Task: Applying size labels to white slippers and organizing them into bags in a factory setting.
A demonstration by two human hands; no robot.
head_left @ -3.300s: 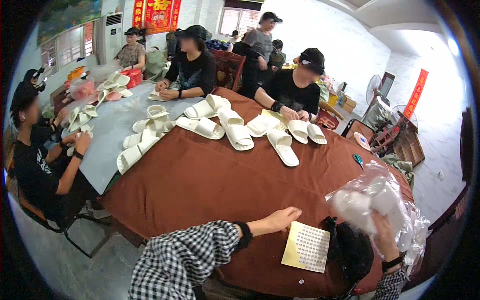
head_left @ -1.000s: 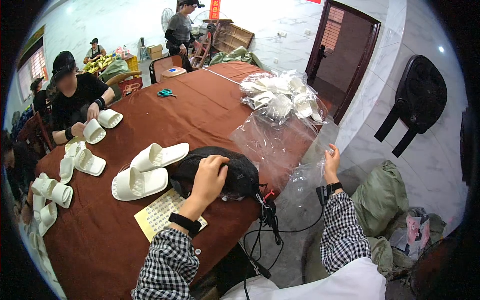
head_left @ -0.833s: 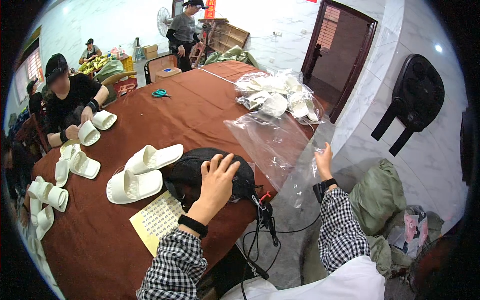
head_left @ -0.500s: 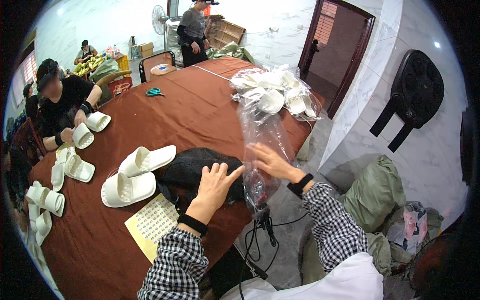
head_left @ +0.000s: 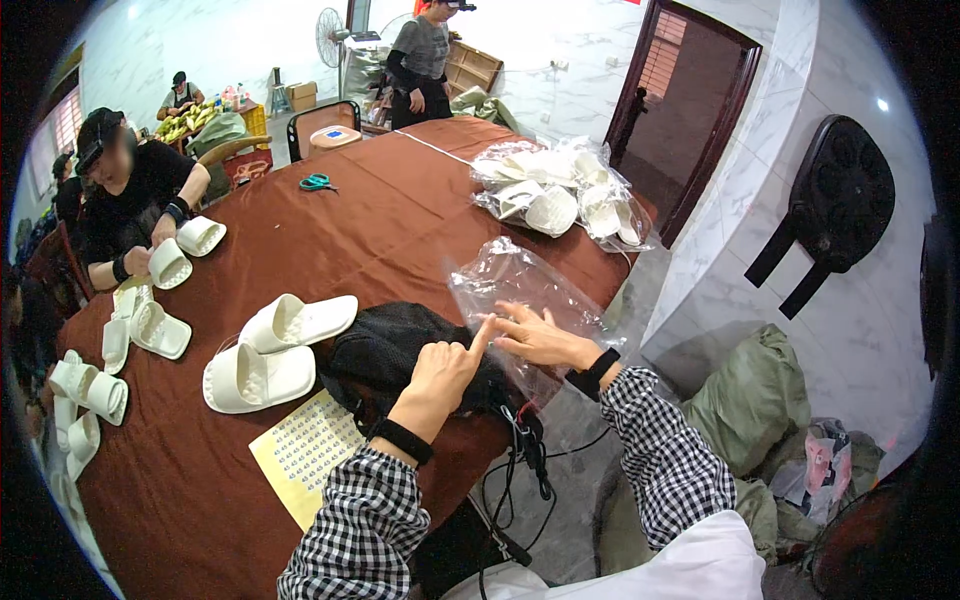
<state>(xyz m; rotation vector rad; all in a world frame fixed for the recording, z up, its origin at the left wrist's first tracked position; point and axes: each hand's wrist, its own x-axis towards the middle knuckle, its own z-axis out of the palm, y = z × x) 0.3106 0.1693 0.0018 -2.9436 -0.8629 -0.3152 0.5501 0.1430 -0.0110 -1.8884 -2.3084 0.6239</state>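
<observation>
A clear plastic bag [head_left: 505, 268] lies at the near right edge of the table, partly over a black mesh bag [head_left: 385, 345]. My right hand [head_left: 545, 340] is on the plastic bag, its fingers stretched out and apart. Beside it my left hand [head_left: 445, 378] hovers over the mesh bag, index finger extended toward the right fingertips and the other fingers bent. The left thumb is hidden. A pair of white slippers [head_left: 262, 375] lies just left of the mesh bag. Below them is a yellow sticker sheet [head_left: 305, 455], partly covered by my left sleeve.
Bagged white slippers [head_left: 560, 195] are piled at the table's far right. Teal scissors [head_left: 318, 182] lie farther back. A co-worker [head_left: 130, 205] handles slippers at the left; another person [head_left: 420, 65] stands beyond the table. Black cables [head_left: 530, 450] hang at the near edge, with green sacks [head_left: 750, 400] on the right.
The plastic bag has drawn away from the pile and spread out nearer me. My right hand has moved slightly down and right; my left fingers have bent, with the index finger now closer to the right hand.
</observation>
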